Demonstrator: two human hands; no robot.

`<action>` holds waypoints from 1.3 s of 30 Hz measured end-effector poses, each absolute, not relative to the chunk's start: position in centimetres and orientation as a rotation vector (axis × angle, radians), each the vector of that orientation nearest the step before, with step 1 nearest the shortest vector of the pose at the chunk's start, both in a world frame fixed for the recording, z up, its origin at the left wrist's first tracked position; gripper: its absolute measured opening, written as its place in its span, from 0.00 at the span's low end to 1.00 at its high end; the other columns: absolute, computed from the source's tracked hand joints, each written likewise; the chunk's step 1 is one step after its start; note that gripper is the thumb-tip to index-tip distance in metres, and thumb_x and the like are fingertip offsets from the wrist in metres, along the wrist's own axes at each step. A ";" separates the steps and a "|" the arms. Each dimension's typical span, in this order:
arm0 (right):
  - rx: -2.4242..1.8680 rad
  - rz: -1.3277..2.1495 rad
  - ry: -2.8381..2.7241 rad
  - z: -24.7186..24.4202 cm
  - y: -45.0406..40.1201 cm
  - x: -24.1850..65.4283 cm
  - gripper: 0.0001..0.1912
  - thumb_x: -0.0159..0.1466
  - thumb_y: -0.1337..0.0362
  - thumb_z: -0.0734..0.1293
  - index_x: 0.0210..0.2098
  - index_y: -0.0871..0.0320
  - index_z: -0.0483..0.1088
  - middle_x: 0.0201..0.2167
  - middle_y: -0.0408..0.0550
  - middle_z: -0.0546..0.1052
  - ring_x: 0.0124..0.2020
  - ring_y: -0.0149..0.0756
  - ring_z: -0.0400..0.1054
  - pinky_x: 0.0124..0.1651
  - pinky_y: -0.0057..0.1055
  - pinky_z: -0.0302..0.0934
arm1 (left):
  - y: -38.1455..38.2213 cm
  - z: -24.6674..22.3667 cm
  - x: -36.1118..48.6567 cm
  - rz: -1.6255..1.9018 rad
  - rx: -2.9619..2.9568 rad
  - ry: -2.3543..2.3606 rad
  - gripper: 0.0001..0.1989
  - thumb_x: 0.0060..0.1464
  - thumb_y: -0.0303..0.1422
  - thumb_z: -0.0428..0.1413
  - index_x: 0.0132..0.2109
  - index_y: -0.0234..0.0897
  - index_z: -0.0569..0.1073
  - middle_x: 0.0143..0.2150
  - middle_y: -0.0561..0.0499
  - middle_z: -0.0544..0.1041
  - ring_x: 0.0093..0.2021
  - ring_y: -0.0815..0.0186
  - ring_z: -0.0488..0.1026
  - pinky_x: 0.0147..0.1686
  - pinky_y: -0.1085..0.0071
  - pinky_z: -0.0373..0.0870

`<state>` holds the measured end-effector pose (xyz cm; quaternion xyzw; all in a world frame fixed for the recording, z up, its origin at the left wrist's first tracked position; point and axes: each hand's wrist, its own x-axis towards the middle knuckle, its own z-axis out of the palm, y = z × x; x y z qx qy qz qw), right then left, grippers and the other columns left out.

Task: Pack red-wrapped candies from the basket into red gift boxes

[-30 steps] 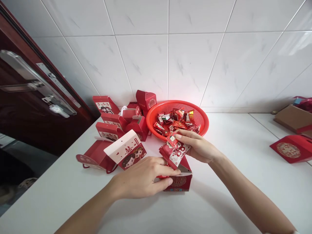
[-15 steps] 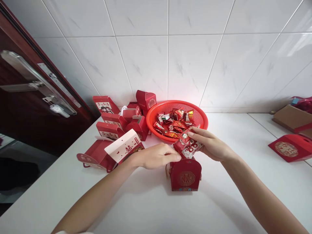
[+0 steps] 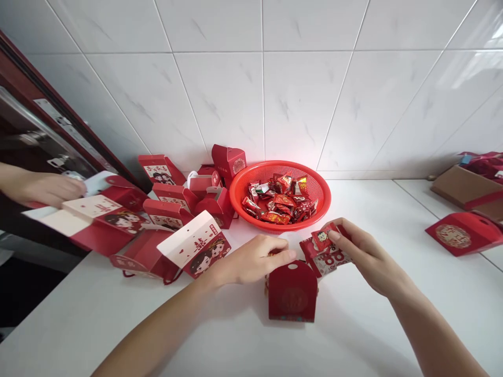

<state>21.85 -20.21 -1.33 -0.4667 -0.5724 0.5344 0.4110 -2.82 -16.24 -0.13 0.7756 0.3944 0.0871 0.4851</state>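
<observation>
Small and red, a gift box (image 3: 293, 293) with a rounded end panel stands on the white table in front of me. My left hand (image 3: 261, 259) has its fingers curled at the top left edge of this box; its fingertips are partly hidden. To the right of the box, my right hand (image 3: 363, 256) pinches wrapped candies (image 3: 324, 251), red and white packets with printed patterns. These packets are beside the box's upper right edge. Behind both hands sits a red plastic basket (image 3: 234, 201) holding many wrapped candies.
Several open red gift boxes (image 3: 173, 196) crowd the left side. Another person's hand (image 3: 51, 186) holds more open boxes (image 3: 98, 222) at the far left, by a dark door. A closed red box (image 3: 466, 235) and a cardboard carton (image 3: 458, 183) lie at the right. A tiled wall stands behind.
My right hand has moved right and down with the candies, away from the box's top. Another person's hand has come in at the left with open boxes. The view has shifted slightly.
</observation>
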 end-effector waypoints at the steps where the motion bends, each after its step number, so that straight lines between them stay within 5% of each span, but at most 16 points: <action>1: -1.198 1.373 -1.471 -1.4 -20.4 21.9 0.22 0.69 0.42 0.67 0.38 0.56 0.68 0.31 0.44 0.72 0.31 0.34 0.65 0.32 0.30 0.63 | -16.7 -0.1 -3.2 0.204 1.869 1.005 0.22 0.64 0.47 0.52 0.27 0.40 0.58 0.25 0.58 0.59 0.27 0.69 0.57 0.28 0.70 0.53; 6: -1.221 1.454 -1.654 -1.4 -21.4 21.1 0.24 0.70 0.40 0.63 0.33 0.55 0.63 0.28 0.41 0.66 0.28 0.31 0.57 0.30 0.29 0.56 | -19.9 0.2 -4.8 0.100 1.855 1.124 0.14 0.54 0.40 0.61 0.27 0.39 0.66 0.24 0.59 0.67 0.26 0.70 0.60 0.27 0.71 0.55; 10: -1.220 1.386 -1.791 -1.0 -22.1 19.8 0.22 0.74 0.44 0.60 0.32 0.54 0.59 0.28 0.40 0.65 0.28 0.32 0.55 0.29 0.29 0.54 | -21.6 0.3 -5.5 0.066 1.821 1.159 0.16 0.48 0.43 0.65 0.30 0.39 0.68 0.26 0.59 0.69 0.26 0.69 0.61 0.25 0.71 0.56; 20: -1.242 1.031 -2.038 -1.6 -23.5 18.2 0.12 0.77 0.56 0.56 0.42 0.53 0.66 0.35 0.46 0.76 0.31 0.35 0.66 0.34 0.31 0.60 | -21.9 -0.9 -5.7 0.213 1.903 1.309 0.16 0.60 0.43 0.55 0.28 0.40 0.64 0.23 0.58 0.67 0.25 0.69 0.61 0.27 0.70 0.56; 29: -1.449 0.738 -2.589 -1.0 -24.2 15.4 0.09 0.70 0.72 0.59 0.36 0.57 0.67 0.27 0.45 0.76 0.21 0.32 0.61 0.25 0.31 0.44 | -23.3 0.5 -5.7 0.042 1.890 1.239 0.18 0.44 0.44 0.69 0.32 0.40 0.70 0.33 0.55 0.75 0.35 0.62 0.70 0.32 0.70 0.60; 39: -1.279 0.855 -2.955 -1.0 -21.7 14.4 0.10 0.65 0.75 0.62 0.42 0.61 0.73 0.37 0.53 0.81 0.31 0.40 0.75 0.26 0.30 0.48 | -23.4 0.1 -6.1 0.048 1.915 1.252 0.21 0.42 0.47 0.70 0.32 0.40 0.69 0.33 0.56 0.75 0.34 0.63 0.70 0.32 0.70 0.59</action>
